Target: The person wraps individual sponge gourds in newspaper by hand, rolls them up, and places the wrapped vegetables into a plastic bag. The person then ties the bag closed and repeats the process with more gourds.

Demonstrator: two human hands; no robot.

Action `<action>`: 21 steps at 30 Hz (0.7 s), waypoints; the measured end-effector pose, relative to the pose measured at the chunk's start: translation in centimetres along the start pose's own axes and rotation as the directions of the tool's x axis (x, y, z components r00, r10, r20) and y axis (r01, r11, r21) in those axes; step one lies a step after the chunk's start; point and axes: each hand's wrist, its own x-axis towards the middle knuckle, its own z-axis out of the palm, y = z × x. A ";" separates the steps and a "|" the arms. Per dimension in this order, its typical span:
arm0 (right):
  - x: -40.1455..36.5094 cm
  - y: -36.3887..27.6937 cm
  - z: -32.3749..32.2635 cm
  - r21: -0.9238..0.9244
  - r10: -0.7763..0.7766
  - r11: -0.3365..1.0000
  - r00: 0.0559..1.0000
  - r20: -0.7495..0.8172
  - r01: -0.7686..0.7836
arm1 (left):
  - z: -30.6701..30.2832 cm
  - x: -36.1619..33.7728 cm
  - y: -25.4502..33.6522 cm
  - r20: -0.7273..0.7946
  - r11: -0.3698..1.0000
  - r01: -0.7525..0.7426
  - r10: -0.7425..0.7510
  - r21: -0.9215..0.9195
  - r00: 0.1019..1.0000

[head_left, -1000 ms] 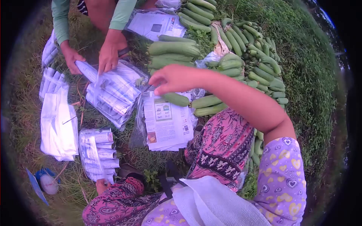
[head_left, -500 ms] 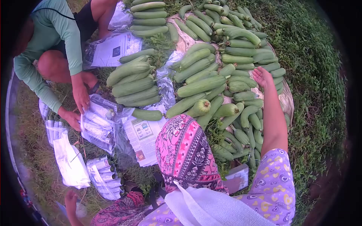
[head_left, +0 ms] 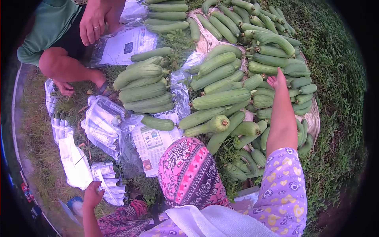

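Observation:
My right arm reaches forward over a large pile of long green sponge gourds [head_left: 221, 98]. There my right hand [head_left: 276, 81], palm turned up and fingers partly spread, is empty above the gourds at the pile's right side. Low on the left, my left hand [head_left: 92, 194] hangs with loosely bent, parted fingers. Beside its fingertips lies a bundle of newspaper-wrapped gourds [head_left: 109, 179]. My patterned knee [head_left: 191, 172] and the white towel [head_left: 213, 223] over my purple shirt fill the lower middle.
Opposite me at upper left crouches a person in a green sleeve [head_left: 49, 33]. A plastic-wrapped bundle [head_left: 103, 126], a white-wrapped bundle [head_left: 75, 166] and newspaper sheets [head_left: 154, 144] lie on the grass. Another stack of gourds [head_left: 144, 87] sits left of the pile, and leafy plants [head_left: 335, 98] border the right.
The other person's hands have left the plastic-wrapped bundle, one rising to the upper left. My left hand has come up and right beside the newspaper bundle. My right hand remains over the gourds.

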 end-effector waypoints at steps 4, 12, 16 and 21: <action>2.9 0.6 0.4 -0.003 -0.006 1.000 0.997 -0.074 0.006 | 1.2 0.3 0.9 0.046 0.996 0.077 -0.075 -0.034 0.996; 6.0 0.6 0.1 0.094 0.023 0.996 0.988 -0.152 -0.008 | 6.7 4.1 3.9 0.161 1.000 -0.019 0.022 -0.022 0.987; 2.8 1.7 -1.2 0.249 -0.101 0.962 0.992 -0.072 0.116 | 12.1 7.0 6.1 0.077 0.969 -0.241 0.245 -0.053 0.967; -1.6 1.2 -3.3 0.234 -0.178 0.954 0.983 -0.055 0.186 | 17.6 8.8 10.4 0.023 0.949 -0.289 0.294 -0.125 0.956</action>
